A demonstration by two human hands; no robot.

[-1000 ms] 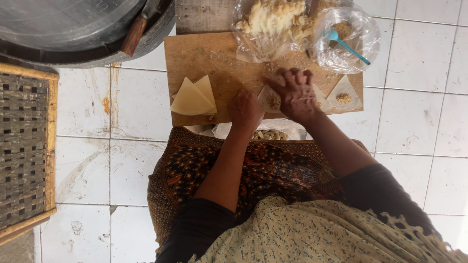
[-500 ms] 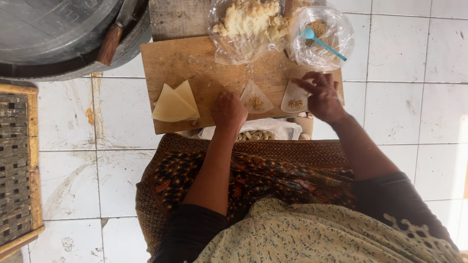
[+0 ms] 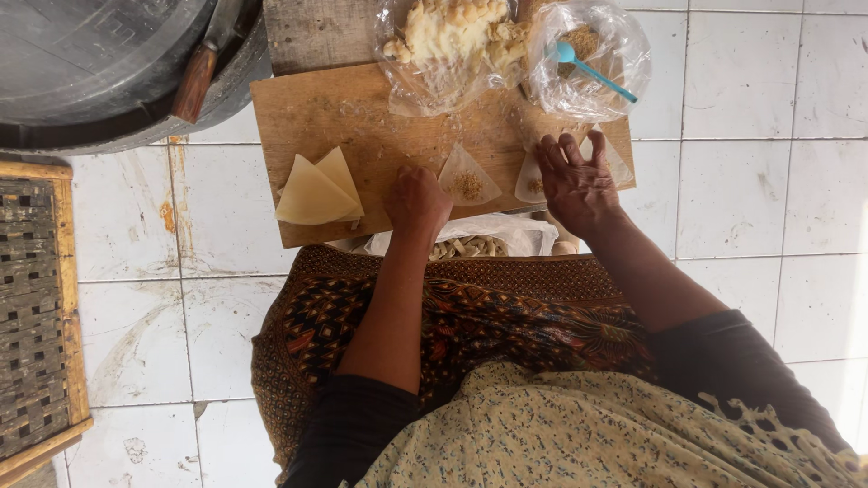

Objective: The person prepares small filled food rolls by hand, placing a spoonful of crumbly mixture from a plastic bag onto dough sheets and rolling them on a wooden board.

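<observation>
A wooden board [image 3: 344, 113] lies across my lap on the tiled floor. My left hand [image 3: 418, 199] rests near its front edge, fingers curled, touching the corner of a triangular wrapper with brown filling [image 3: 467, 179]. My right hand [image 3: 577, 176] lies flat, fingers spread, over a second filled wrapper [image 3: 531, 180] at the board's right end. A stack of plain triangular wrappers [image 3: 316, 190] sits to the left.
At the board's far edge stand a clear bag of pale crumbly dough [image 3: 452, 36] and a bag of brown filling with a blue spoon [image 3: 589, 65]. A big metal pan [image 3: 99, 63] with a wooden-handled tool is far left. A woven rack [image 3: 36, 307] stands at left.
My right hand moved from the middle wrapper to the right end of the board and spread flat. My left hand stayed near the front edge. The camera shifted slightly.
</observation>
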